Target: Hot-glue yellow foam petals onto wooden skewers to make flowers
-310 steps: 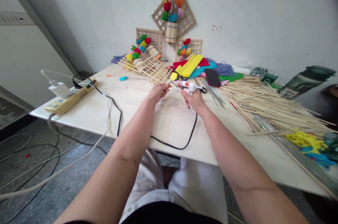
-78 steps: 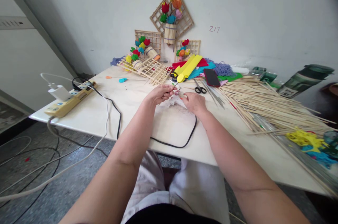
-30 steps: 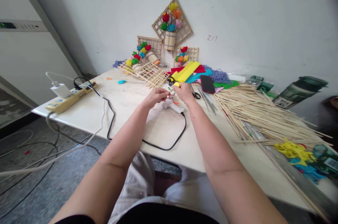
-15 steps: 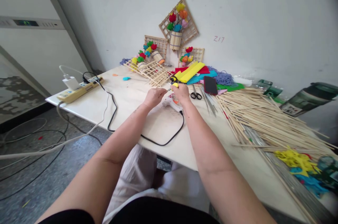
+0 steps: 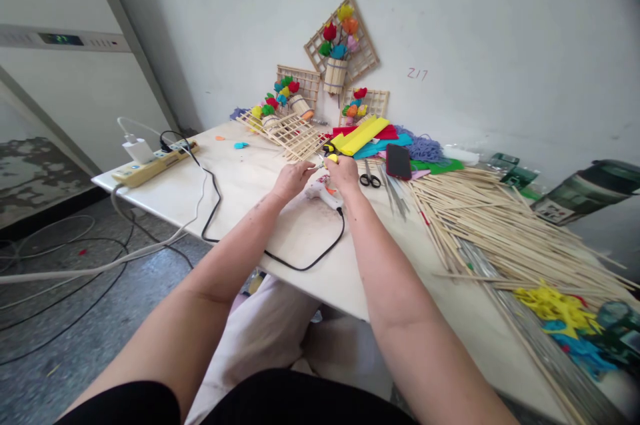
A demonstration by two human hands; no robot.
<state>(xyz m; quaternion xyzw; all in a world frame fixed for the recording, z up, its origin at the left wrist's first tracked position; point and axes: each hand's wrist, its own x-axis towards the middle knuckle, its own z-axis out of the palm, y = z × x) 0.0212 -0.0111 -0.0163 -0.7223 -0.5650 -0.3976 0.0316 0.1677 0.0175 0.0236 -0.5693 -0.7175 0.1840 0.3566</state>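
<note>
My right hand [image 5: 344, 175] is closed around a small yellow piece [image 5: 333, 159], perhaps crepe paper, at the middle of the table. To its left, my left hand [image 5: 295, 179] has its fingertips pinched together, near a thin stem-like end that points from the yellow piece; what lies between those fingertips is too small to make out. Just below both hands a white glue gun [image 5: 320, 193] with an orange trigger rests on the table, its black cord running left. Black-handled scissors [image 5: 371, 179] lie right of my right hand.
Lattice panels [image 5: 345, 45] with paper flowers lean against the wall. Folded crepe paper [image 5: 361, 137], a phone [image 5: 399, 162] and many wooden sticks [image 5: 490, 225] lie to the right. A power strip [image 5: 150, 168] sits at the left edge. A dark bottle [image 5: 585, 191] stands far right.
My left hand has shifted slightly left, away from my right hand, and its fingers have lifted a little. My right hand still grips the yellow piece. The view has tilted slightly.
</note>
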